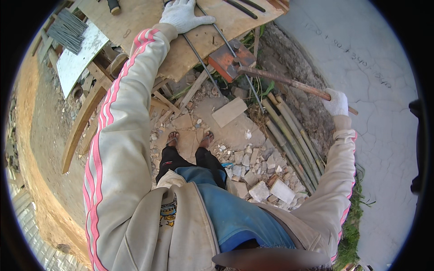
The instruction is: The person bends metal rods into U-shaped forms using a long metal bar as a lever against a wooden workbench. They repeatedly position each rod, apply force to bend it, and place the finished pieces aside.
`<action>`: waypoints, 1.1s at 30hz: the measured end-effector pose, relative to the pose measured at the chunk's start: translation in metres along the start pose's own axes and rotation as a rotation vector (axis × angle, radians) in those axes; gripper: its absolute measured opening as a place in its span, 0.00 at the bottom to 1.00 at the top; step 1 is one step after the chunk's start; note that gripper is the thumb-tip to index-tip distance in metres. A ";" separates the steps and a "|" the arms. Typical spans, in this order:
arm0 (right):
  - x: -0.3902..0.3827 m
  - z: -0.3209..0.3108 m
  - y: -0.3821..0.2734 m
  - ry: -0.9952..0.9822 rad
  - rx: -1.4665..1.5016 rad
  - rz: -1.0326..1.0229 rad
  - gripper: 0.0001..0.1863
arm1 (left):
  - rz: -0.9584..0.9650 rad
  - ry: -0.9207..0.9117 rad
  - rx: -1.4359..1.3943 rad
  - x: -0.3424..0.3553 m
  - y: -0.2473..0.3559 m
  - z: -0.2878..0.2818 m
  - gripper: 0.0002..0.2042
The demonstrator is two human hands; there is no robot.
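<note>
My left hand [183,16], in a white glove, is at the top on a plywood top [122,25]. Its fingers close over a thin metal rod [195,52], with the thumb out toward a second rod [217,30]. That second rod crosses a rusty orange metal block [221,65] at the board's edge. On the right, my gloved right hand [335,101] grips a long rusty metal bar [294,83]; its far end meets the block beside the rod. Two dark bars [242,9] and a dark-handled tool [113,5] also lie on the plywood.
Bamboo poles [291,140] lie at the right beside a pale cracked concrete surface [370,131]. Broken rubble [253,171] and a loose board [228,113] surround my sandalled feet. At left are timber pieces [83,126] and a bundle of short rods [68,34] on a white panel.
</note>
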State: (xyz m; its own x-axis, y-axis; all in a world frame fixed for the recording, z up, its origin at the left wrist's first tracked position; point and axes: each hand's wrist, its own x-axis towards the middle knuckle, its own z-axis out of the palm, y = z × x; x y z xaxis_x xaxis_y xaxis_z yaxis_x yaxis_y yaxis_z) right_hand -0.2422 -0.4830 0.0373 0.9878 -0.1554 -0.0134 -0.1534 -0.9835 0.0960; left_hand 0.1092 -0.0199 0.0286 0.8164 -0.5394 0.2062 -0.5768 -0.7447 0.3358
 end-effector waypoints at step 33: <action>-0.133 -0.013 -0.114 -0.137 0.026 0.438 0.14 | 0.170 0.207 -0.091 -0.005 -0.007 0.009 0.55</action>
State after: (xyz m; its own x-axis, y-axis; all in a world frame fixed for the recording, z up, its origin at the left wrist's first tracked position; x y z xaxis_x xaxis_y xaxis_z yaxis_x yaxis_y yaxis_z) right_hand -0.3559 -0.3487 0.0413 0.8171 -0.5660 -0.1091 -0.5579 -0.8242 0.0974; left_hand 0.1089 -0.0161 0.0170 0.7018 -0.5547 0.4470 -0.7088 -0.6072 0.3592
